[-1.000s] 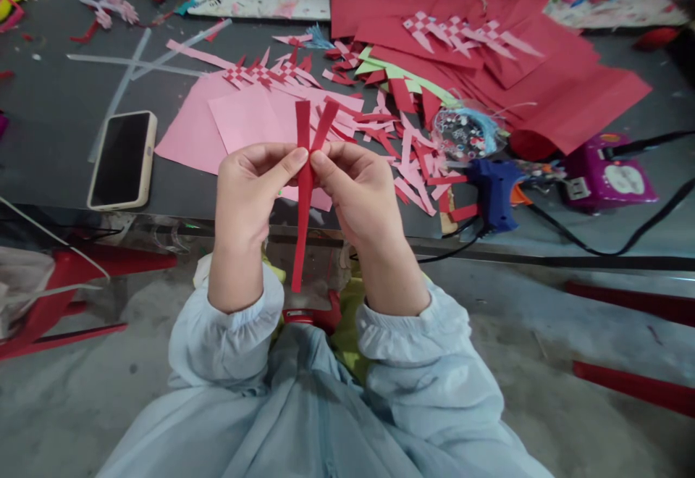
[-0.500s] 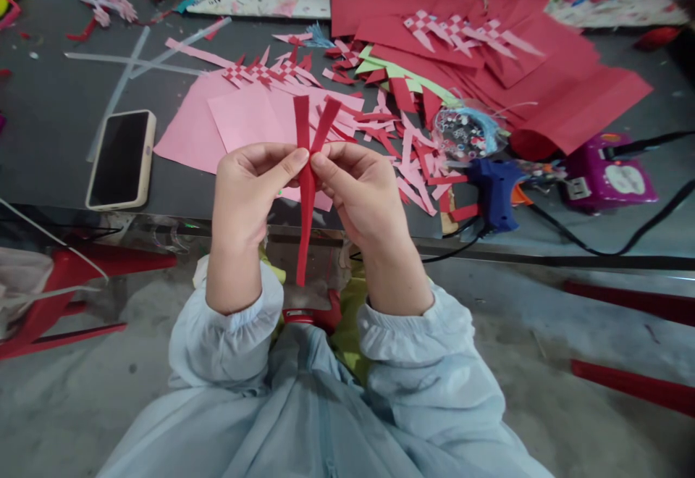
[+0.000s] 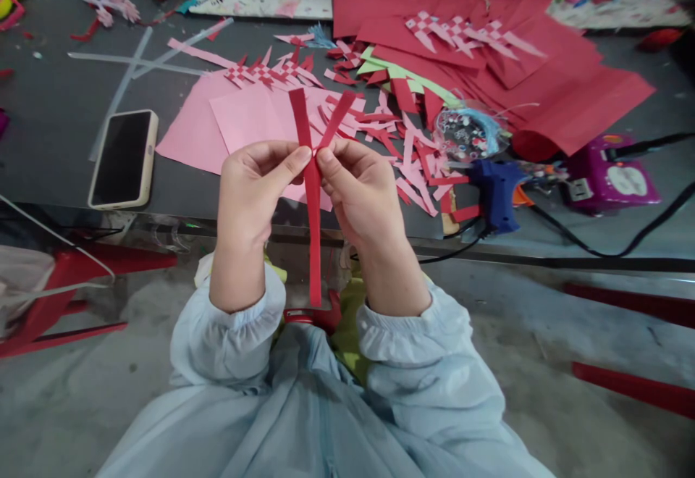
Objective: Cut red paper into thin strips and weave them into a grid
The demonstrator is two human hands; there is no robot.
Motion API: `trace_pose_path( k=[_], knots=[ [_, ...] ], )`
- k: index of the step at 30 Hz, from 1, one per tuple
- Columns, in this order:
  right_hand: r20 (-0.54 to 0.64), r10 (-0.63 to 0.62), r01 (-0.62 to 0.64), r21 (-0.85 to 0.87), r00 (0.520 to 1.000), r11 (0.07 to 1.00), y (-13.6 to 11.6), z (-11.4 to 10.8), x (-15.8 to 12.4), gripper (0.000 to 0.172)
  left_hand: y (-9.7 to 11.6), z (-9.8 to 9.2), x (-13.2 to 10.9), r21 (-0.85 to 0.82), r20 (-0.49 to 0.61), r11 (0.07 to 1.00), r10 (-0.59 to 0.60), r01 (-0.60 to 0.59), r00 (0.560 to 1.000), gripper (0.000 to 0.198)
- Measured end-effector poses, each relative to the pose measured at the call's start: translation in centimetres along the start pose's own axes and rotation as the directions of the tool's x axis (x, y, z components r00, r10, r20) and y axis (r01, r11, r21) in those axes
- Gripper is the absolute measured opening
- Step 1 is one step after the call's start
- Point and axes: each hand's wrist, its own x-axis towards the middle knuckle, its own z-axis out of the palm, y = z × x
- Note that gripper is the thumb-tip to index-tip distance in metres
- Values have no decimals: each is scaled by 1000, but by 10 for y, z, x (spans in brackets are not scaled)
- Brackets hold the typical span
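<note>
Red paper strips [image 3: 314,239] are pinched between both hands, over the near edge of the table. My left hand [image 3: 253,181] grips them with thumb and fingers from the left. My right hand [image 3: 361,185] does the same from the right, its thumb almost touching the other. Two ends spread upward in a V above the thumbs, and a long tail hangs straight below. How the strips cross is hidden by the fingertips. Behind the hands lie pink paper sheets [image 3: 187,127] and woven pink-and-red paper pieces [image 3: 260,72].
A phone [image 3: 122,159] lies at left near clear glue sticks [image 3: 127,69]. Right of the hands are paper scraps [image 3: 415,152], a bag of beads [image 3: 470,134], a blue glue gun [image 3: 494,192] with its cord, and a purple box [image 3: 613,177]. Red paper sheets [image 3: 586,101] are stacked behind.
The upper ends of the red strips have spread wider apart. The hanging tail has swung right and now reaches lower and straighter. Both hands keep their pinch.
</note>
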Motion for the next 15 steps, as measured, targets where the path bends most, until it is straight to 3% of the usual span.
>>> trace_pose_path(
  k=[9,15],
  knots=[
    [46,129,-129,-2,991,992,-8,-3,0,31,0,-4,0,3,-20,1000,-11,11,1000,22],
    [8,116,-115,-39,993,993,-7,-4,0,33,3,-5,0,40,13,998,-58,58,998,22]
  ],
)
